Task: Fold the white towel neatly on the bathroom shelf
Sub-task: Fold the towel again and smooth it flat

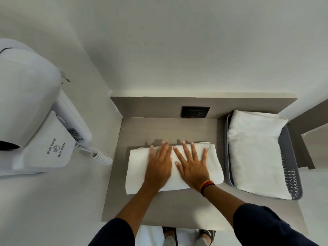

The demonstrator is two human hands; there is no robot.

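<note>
A white towel (136, 167) lies folded into a thick rectangle on the grey-brown bathroom shelf (170, 208), near its middle. My left hand (158, 164) rests flat on the towel's centre, fingers together and pointing away from me. Beside it my right hand (192, 164) presses flat on the towel's right half with its fingers spread. A red and orange band sits on my right wrist. Neither hand grips anything.
A grey perforated basket (291, 171) at the shelf's right end holds another folded white towel (255, 153). A black socket plate (195, 112) sits on the back panel. A white wall-hung hair dryer (37, 110) with a coiled cord juts out on the left wall.
</note>
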